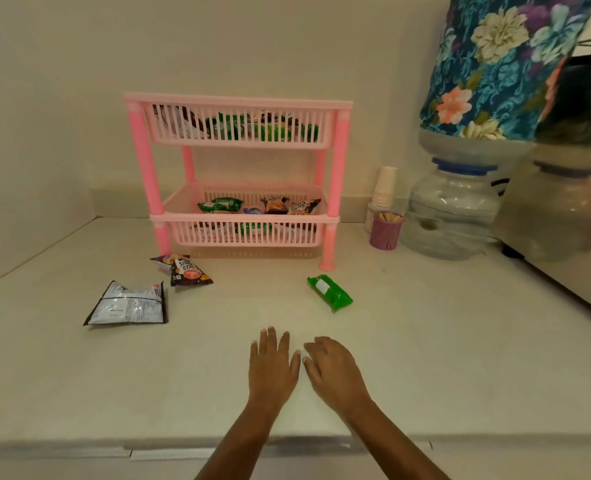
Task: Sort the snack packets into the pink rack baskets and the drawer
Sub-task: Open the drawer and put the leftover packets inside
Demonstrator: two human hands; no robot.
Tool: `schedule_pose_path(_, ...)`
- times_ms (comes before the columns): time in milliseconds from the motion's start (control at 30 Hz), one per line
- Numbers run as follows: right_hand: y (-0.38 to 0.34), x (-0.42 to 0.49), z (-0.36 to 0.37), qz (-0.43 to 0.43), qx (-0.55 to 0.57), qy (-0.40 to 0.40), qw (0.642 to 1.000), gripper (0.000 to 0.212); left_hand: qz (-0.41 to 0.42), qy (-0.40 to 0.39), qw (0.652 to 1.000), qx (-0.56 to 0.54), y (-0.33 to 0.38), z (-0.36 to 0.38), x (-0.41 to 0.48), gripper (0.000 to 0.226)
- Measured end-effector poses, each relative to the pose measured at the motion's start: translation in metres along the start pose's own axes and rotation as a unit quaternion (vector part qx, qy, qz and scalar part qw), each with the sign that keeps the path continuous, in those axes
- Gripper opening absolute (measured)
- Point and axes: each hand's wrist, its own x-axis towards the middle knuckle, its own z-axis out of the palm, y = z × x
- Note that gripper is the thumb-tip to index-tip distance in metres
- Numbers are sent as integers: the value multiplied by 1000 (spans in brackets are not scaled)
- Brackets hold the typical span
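Most print here is too blurred for me to read. On the dark triangular snack packet [189,273] beside my rack's left foot, upside-down white letters seem to end in "ED" and "UTS"; nothing else is legible.

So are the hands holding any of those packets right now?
No, nothing is held. The left hand and right hand are both empty, open over the counter.

Pink rack [341,140], green packet [329,292], black-and-white packet [127,304] — blue floral cover [502,64], purple cup [385,233].
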Motion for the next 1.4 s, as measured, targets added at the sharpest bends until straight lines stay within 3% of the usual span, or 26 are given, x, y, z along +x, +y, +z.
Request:
schedule_pose_path(167, 14, -52, -20, -5, 84, 29, 996, 61, 12, -3, 1000, -22, 22, 3, -49, 54)
schedule_pose_path(267, 26, -91, -38, 22, 111, 50, 992, 50, 13, 11, 998, -62, 39, 8, -77, 53)
schedule_pose_path(433, 56, -153, -62, 74, 131, 84, 985, 60, 11, 41, 981, -190, 83, 17, -113, 43)
schedule_pose_path(500, 73, -170, -69, 127, 156, 85, 976, 54, 29, 70, 962, -264, 102, 21, -124, 37)
schedule_pose_path(633, 115, -193, -75, 226, 229, 88, 943, 26, 12, 98, 890, -446, 144, 23, -144, 25)
schedule_pose_path(733, 145, -208, -86, 289, 310, 98, 900, 24, -29, 38, 822, -567, 179, 33, -152, 32)
schedule_pose_path(900, 203, -227, -101, 371, 416, 61, 828, 23, -214, -160, 607, -748, 234, 51, -148, 29)
schedule_pose_path(1000, 240, -231, -108, 416, 478, 61, 771, 27, -258, -195, 503, -802, 260, 58, -150, 49)
schedule_pose_path(1167, 294, -220, -124, 480, 617, 102, 616, 30, -273, -116, 455, -840, 285, 64, -139, 54)
schedule_pose_path(1233, 312, -214, -126, 481, 645, 91, 586, 33, -274, -76, 444, -849, 286, 69, -132, 40)
schedule_pose_path(1400, 338, -204, -121, 466, 712, 42, 524, 38, -284, -30, 403, -869, 291, 71, -126, 30)
